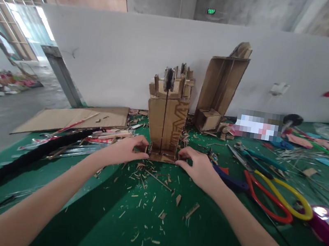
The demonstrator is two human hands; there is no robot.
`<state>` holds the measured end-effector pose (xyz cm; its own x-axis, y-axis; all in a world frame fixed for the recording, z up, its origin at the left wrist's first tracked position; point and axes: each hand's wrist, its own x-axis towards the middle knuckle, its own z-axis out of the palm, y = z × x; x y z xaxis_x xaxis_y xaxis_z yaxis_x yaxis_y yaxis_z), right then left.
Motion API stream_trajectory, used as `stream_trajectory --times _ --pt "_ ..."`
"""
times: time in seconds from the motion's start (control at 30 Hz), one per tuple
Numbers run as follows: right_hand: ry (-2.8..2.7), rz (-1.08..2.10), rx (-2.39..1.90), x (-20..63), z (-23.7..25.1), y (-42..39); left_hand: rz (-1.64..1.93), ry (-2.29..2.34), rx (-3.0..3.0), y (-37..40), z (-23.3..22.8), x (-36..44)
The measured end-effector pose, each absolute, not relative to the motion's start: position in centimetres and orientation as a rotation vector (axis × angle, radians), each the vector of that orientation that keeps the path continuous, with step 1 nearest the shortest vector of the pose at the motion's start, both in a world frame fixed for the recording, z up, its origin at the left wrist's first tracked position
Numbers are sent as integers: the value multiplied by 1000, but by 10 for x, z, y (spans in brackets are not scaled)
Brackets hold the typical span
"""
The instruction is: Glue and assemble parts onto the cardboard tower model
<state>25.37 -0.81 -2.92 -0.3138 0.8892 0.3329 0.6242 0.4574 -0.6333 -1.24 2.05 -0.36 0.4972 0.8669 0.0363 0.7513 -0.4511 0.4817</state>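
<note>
Hands on the base of the tall brown cardboard tower model (167,117), one per side. Left hand (125,150): grip pinched on the lower left corner of the tower, fingers curled in, thumb underneath near the base edge. Right hand (198,166): grip closed on the lower right corner, fingertips against the cardboard, thumb tucked in front. Both grips narrow, only card thickness between fingers and thumb; exact contact of the thumbs partly hidden.

Tower stands upright on the green worktop (134,234), centre of view, near the white wall. Open front face toward the camera, thin dark vertical rod running up its middle, notched battlement pieces on top, zigzag cut-out pattern on the right wall.

Around it:
- small cardboard offcuts and slivers (153,196) scattered on the worktop just in front of the hands
- second tall folded cardboard piece (221,88) leaning on the wall, just right of the tower
- flat brown cardboard sheet (74,119) lying to the left
- thick black braided cord (21,160) running along the left edge under the left forearm
- red-handled and yellow-handled scissors (277,199) to the right, near the right wrist
- dark blue handled tool (232,181) touching or just beside the right wrist, cannot tell which
</note>
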Motion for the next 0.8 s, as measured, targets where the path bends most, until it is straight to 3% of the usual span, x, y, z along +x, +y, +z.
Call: stream_trajectory --times 0.8 --pt "-2153 338 -1178 244 -32 -13 327 1437 2440 18 -3 -9"
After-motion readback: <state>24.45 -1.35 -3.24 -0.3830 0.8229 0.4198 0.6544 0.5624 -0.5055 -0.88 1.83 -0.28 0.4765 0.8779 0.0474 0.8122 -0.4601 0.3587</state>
